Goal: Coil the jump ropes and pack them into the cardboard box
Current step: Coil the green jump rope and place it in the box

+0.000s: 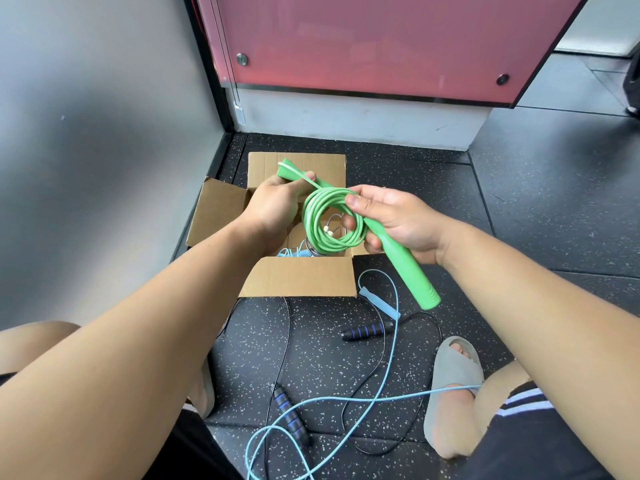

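Our left hand (273,206) has its fingers curled round one green handle (290,173). Our right hand (398,220) grips the second green handle (405,271) and pinches the coil of the green jump rope (329,220) against it with the thumb. So we hold one green rope with two handles, wound in several loops, just above the open cardboard box (301,277).

The one box stands on the speckled floor (311,351) near its back corner, four flaps spread. Inside it we see a light blue coil (294,252) and some metal; how many ropes lie there we cannot tell.

On the floor in front of the box's near flap lie two loose ropes, crossing each other. One is a light blue rope (389,344) with one handle (379,303) showing. The other is a black rope (287,341) with two black-and-blue handles (367,331), well apart. One grey slipper (453,375) shows at the right.
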